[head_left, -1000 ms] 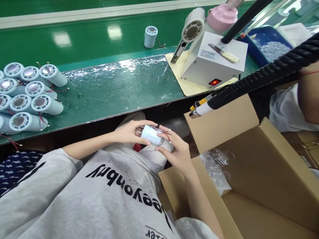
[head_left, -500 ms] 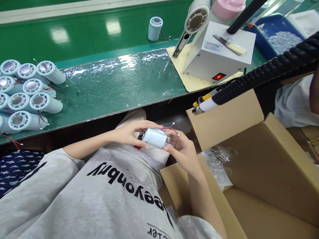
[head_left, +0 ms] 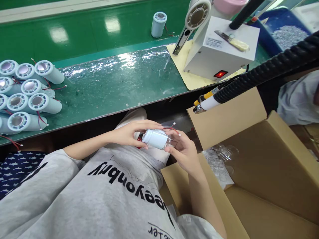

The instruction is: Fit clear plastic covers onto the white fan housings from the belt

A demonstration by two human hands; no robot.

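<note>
Above my lap, both hands hold a light-blue cylinder (head_left: 156, 138) tilted on its side. My left hand (head_left: 128, 133) wraps around its left end, fingers along the top and thumb beneath. At the other end, my right hand (head_left: 183, 147) has its fingers curled around a clear plastic part (head_left: 168, 140) that touches the cylinder. Thin red and dark wires (head_left: 173, 128) with a small white connector stick out above my right fingers. My right fingertips are partly hidden behind the clear part.
Several similar cylinders (head_left: 30, 86) lie stacked on the green bench at left. Another cylinder (head_left: 159, 25) stands on the green surface beyond. Right are a white box-shaped device (head_left: 221, 49) with a knife (head_left: 233, 40) on top, a black hose (head_left: 261, 74) and an open carton (head_left: 269, 172) holding clear plastic parts.
My hands keep nearly the same grip on the cylinder. The view shifts slightly, and the lone standing cylinder appears a little farther right.
</note>
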